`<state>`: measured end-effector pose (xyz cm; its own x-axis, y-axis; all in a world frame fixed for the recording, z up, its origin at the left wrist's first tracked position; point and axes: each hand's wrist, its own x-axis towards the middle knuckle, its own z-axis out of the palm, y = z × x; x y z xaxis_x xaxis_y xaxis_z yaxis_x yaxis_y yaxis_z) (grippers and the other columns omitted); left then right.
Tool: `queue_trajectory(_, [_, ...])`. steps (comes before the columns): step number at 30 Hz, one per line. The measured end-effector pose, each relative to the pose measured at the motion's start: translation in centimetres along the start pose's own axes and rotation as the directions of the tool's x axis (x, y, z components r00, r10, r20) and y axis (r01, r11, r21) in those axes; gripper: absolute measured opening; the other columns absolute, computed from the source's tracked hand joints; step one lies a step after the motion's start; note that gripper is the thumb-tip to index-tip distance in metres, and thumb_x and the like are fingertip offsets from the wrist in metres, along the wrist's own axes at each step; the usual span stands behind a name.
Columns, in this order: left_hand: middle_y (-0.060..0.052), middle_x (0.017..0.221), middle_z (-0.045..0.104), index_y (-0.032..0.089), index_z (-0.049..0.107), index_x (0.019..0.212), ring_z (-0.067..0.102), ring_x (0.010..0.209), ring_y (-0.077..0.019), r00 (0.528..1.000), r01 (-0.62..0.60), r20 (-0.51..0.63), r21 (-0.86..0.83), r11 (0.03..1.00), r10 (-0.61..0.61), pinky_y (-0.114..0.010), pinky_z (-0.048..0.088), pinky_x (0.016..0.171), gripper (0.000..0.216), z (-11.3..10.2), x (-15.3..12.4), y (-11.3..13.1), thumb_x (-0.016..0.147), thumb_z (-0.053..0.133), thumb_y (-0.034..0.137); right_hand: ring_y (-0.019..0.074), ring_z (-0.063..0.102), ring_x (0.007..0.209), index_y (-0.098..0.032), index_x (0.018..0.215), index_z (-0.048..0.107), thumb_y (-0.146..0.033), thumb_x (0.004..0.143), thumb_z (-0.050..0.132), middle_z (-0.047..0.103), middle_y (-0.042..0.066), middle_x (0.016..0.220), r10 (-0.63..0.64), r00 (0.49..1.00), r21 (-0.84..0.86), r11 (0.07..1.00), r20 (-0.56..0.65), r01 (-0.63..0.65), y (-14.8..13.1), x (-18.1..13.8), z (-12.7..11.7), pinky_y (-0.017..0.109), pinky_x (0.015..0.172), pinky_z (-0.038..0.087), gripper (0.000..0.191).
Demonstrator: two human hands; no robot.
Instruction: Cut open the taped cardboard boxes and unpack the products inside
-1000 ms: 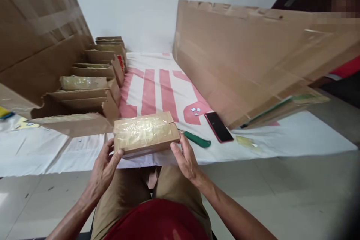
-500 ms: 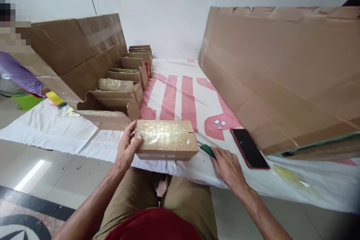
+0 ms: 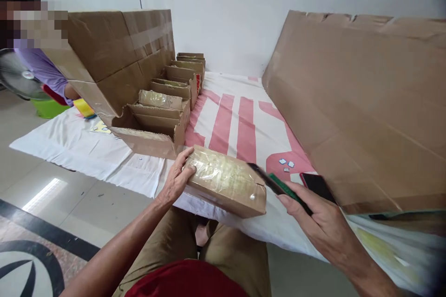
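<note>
A small brown cardboard box (image 3: 226, 171) with shiny clear tape over its top lies at the table's near edge, turned at an angle. My left hand (image 3: 178, 178) grips its left end, the thumb on top and the fingers at the far side. In my right hand (image 3: 318, 222) is a green-handled knife (image 3: 284, 186), slightly blurred. Its long dark blade points left and overlaps the box's upper right corner in view; whether it touches the cardboard I cannot tell.
Several open cardboard bins (image 3: 153, 123) line a tall cardboard panel (image 3: 104, 46) on the left. Another big cardboard panel (image 3: 365, 102) stands right, with a phone (image 3: 318, 186) and small whitish pieces (image 3: 286, 164) before it. Beyond the left panel shows a co-worker's purple sleeve (image 3: 45, 67).
The box has turned, its right end swinging nearer to me. My right hand has raised the knife from beside the box to over its right end. The view has shifted slightly left.
</note>
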<state>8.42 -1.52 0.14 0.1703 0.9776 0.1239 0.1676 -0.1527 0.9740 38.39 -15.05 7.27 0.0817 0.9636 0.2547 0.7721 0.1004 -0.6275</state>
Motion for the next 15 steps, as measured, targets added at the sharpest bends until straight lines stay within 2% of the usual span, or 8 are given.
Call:
queue_trajectory(2, [-0.008, 0.143, 0.064, 0.021, 0.061, 0.138, 0.057, 0.132, -0.0301, 1.0, 0.025, -0.003, -0.03, 0.999, -0.025, -0.041, 0.045, 0.111, 0.055, 0.0, 0.5, 0.2, 0.086, 0.056, 0.041, 0.0259, 0.076, 0.098, -0.027, 0.122, 0.073, -0.045, 0.1, 0.052, 0.08, 0.008, 0.112, -0.125, 0.989, -0.062, 0.99, 0.075, 0.13, -1.7, 1.8, 0.6, 0.036, 0.083, 0.062, 0.035])
queue_trajectory(5, [-0.008, 0.134, 0.068, 0.021, 0.064, 0.131, 0.062, 0.123, -0.0298, 0.996, 0.083, 0.021, -0.089, 0.993, -0.082, -0.041, 0.048, 0.106, 0.05, 0.2, 1.1, 0.4, 0.089, 0.055, 0.046, 0.025, 0.075, 0.107, -0.028, 0.132, 0.069, -0.035, 0.103, 0.046, 0.078, 0.006, 0.122, -0.247, 0.951, -0.15, 0.95, 0.184, 0.275, -3.4, 4.7, 2.0, 0.038, 0.088, 0.061, 0.038])
queue_trajectory(8, [-0.008, 0.125, 0.071, 0.022, 0.064, 0.128, 0.064, 0.114, -0.0284, 0.993, 0.118, 0.044, -0.158, 0.98, -0.113, -0.041, 0.05, 0.101, 0.047, 0.6, 1.5, 0.3, 0.089, 0.055, 0.046, 0.0239, 0.076, 0.098, -0.028, 0.135, 0.067, -0.031, 0.103, 0.045, 0.079, 0.004, 0.118, -0.284, 0.917, -0.241, 0.904, 0.281, 0.353, -4.6, 7.3, 3.4, 0.037, 0.081, 0.06, 0.039])
queue_trajectory(15, [-0.007, 0.133, 0.068, 0.024, 0.063, 0.133, 0.062, 0.123, -0.0269, 0.995, 0.099, 0.028, -0.202, 0.974, -0.096, -0.04, 0.047, 0.107, 0.045, 1.0, 1.0, -0.9, 0.096, 0.05, 0.047, 0.0211, 0.073, 0.078, -0.026, 0.116, 0.072, -0.028, 0.1, 0.048, 0.08, 0.003, 0.097, -0.238, 0.88, -0.363, 0.843, 0.411, 0.397, -6.2, 9.6, 4.9, 0.032, 0.064, 0.053, 0.029])
